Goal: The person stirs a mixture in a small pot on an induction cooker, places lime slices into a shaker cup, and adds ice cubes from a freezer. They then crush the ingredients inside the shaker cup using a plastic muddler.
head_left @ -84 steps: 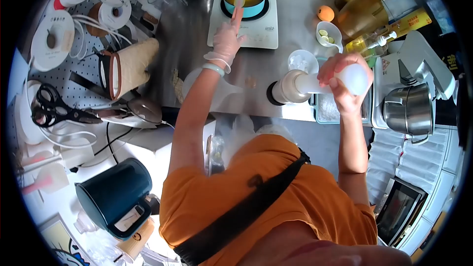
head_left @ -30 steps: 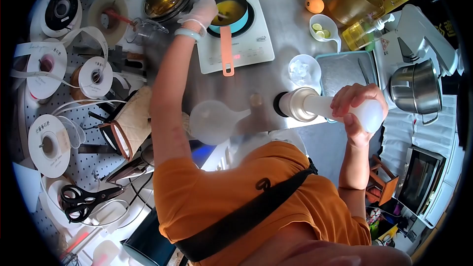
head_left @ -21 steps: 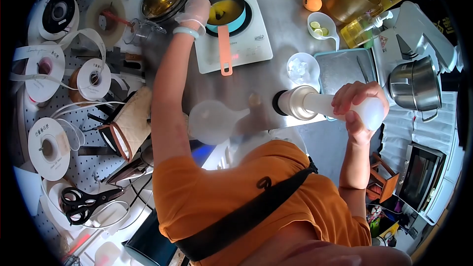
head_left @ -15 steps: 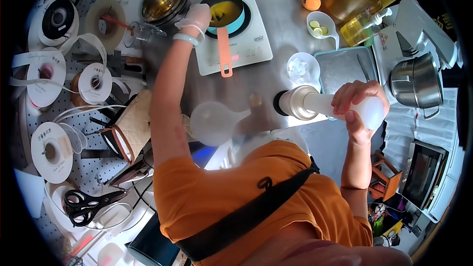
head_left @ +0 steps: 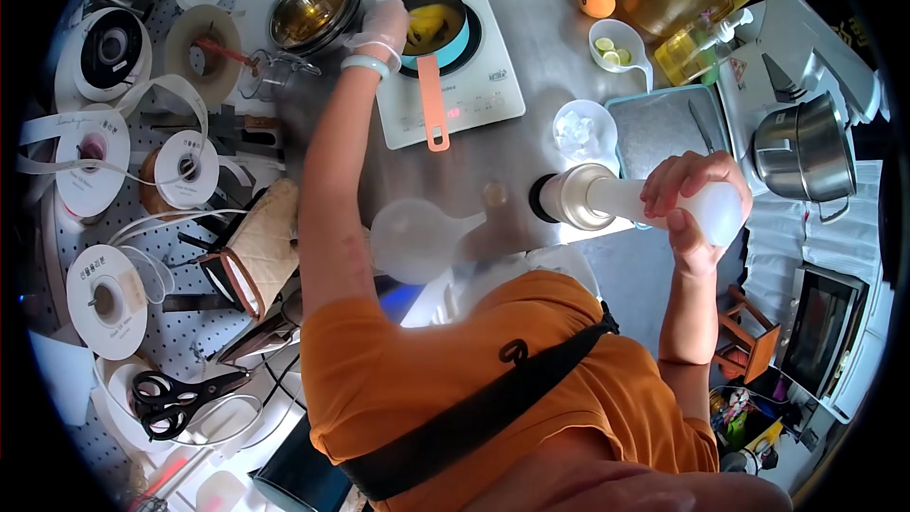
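Observation:
My left hand (head_left: 381, 30), in a clear glove, is closed at the left rim of a small blue pan (head_left: 453, 43). Its fingertips are partly hidden, and I cannot make out what they hold. Yellow food (head_left: 431, 24) lies in the pan, whose pink handle (head_left: 433, 104) points toward me. The pan is on a white induction cooker (head_left: 493, 90) with a lit display. My right hand (head_left: 697, 192) wraps round a translucent white bulb-ended piece (head_left: 713, 216). Its narrow end meets a white cylinder (head_left: 569, 194) with a metallic collar and black end; the exact kind is unclear.
A bowl of ice (head_left: 583, 133), a tray with a knife (head_left: 654, 133), lime pieces in a handled bowl (head_left: 611, 43) and an orange fruit (head_left: 596, 2) stand right. Metal bowls (head_left: 313, 9) are behind my left hand. A translucent handled bowl (head_left: 412, 239) sits near my body. Ribbon spools (head_left: 104, 299) hang left.
My left hand has shifted slightly at the pan's rim, and the yellow food lies differently. My right hand keeps its hold. The whole view has moved a little.

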